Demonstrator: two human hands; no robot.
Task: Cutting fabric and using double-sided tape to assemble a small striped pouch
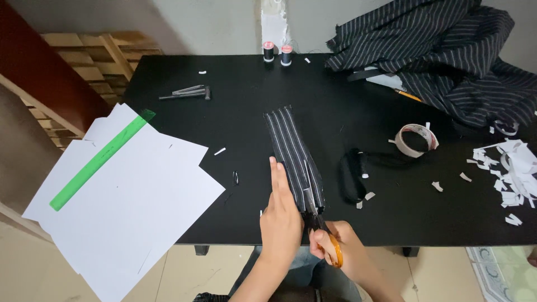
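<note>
Only one view here, the head camera looking down at a black table (pixel 235 72). The left hand (pixel 281 215) lies flat with its fingers stretched out, pressing on the left edge of one folded strip of dark pinstriped fabric (pixel 291 145) that runs from mid-table toward the near edge. The right hand (pixel 341 246) is wrapped around the orange handles of one pair of scissors (pixel 320 226), and the blades sit on the near end of that strip, pointing away from the person. How far apart the blades are, I can't tell.

Counting the other stuff: two thread spools (pixel 277 53) stand side by side at the far edge, both with dark thread. One roll of tape (pixel 416 140) lies right of the strip, with one black pair of scissors (pixel 353 173) between them. One big heap of the same pinstriped cloth (pixel 447 50) takes the far right corner. A pile of white paper scraps (pixel 512 173) sits at the right edge, too many to count. On the left, a stack of white paper sheets (pixel 140 207) hangs over the table edge, exact number unclear, with one green ruler (pixel 100 160) on top. One dark metal tool (pixel 187 92) lies far left.
</note>
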